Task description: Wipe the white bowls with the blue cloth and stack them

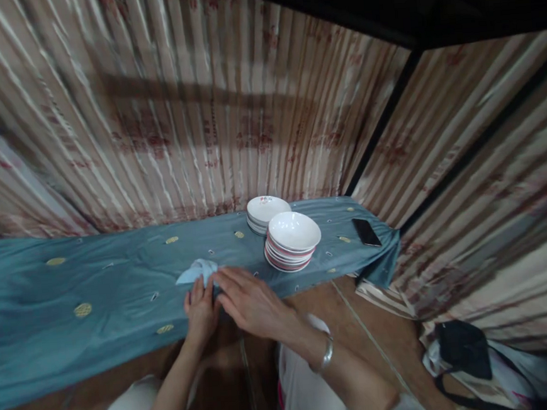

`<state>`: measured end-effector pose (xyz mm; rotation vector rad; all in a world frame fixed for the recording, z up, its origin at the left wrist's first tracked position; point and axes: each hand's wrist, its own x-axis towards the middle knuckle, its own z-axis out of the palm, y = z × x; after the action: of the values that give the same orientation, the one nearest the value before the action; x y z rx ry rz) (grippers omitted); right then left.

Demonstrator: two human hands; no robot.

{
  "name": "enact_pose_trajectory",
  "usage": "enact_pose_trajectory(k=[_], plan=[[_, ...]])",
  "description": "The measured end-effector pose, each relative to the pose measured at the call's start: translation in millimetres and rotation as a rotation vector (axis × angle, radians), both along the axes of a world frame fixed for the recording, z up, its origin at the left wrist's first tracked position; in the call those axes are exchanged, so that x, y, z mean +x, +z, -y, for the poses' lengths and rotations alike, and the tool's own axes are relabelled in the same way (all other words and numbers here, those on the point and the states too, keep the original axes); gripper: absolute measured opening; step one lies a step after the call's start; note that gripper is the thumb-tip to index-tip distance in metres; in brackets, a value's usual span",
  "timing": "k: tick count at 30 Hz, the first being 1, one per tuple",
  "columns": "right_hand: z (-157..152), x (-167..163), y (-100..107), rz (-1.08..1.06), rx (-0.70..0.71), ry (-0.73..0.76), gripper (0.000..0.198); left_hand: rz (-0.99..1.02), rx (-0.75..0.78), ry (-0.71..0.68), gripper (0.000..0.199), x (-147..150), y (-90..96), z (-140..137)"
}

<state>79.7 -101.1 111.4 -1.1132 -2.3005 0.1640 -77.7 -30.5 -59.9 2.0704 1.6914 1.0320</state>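
A small light blue cloth [198, 271] lies bunched on the blue-green tablecloth, its left end tapering to a point. My left hand [201, 312] reaches it from below, fingertips pressed on its near edge. From the right comes my right hand [255, 304], wearing a silver bangle on the wrist. Its thumb and fingers are drawn together at the cloth's right end, close to the left fingers. Just beyond my right hand stands a stack of white bowls [293, 241] with red bands. Behind it is a lower stack of white plates [267, 212].
The long table [119, 293] has a blue-green cover with yellow prints. A black phone [365, 231] lies near its right end. Pleated patterned curtains [229, 120] hang behind and to the right on dark frame bars. A dark bag [462, 348] sits at lower right.
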Motion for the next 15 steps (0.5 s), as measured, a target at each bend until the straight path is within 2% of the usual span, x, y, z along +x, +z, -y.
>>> enact_pose_trajectory(k=[3, 5, 7, 10, 12, 15], plan=[[41, 49, -9, -0.116, -0.027, -0.097, 0.04, -0.196, 0.031, 0.099, 0.051, 3, 4.3, 0], [59, 97, -28, -0.203, -0.075, -0.257, 0.037, -0.301, 0.043, 0.117, 0.051, 5, 6.5, 0], [62, 153, -52, -0.273, -0.142, -0.481, 0.035, -0.385, 0.032, 0.123, 0.054, 6, 7.5, 1], [40, 243, -81, -0.297, -0.17, -0.868, 0.042, -0.456, 0.028, 0.118, 0.061, 6, 6.8, 1], [15, 295, -91, -0.171, -0.179, -1.08, 0.049, -0.474, 0.045, 0.112, 0.064, 5, 5.4, 1], [-23, 354, -101, 0.022, -0.204, -1.241, 0.059, -0.48, 0.078, 0.1, 0.064, 4, 3.6, 1]])
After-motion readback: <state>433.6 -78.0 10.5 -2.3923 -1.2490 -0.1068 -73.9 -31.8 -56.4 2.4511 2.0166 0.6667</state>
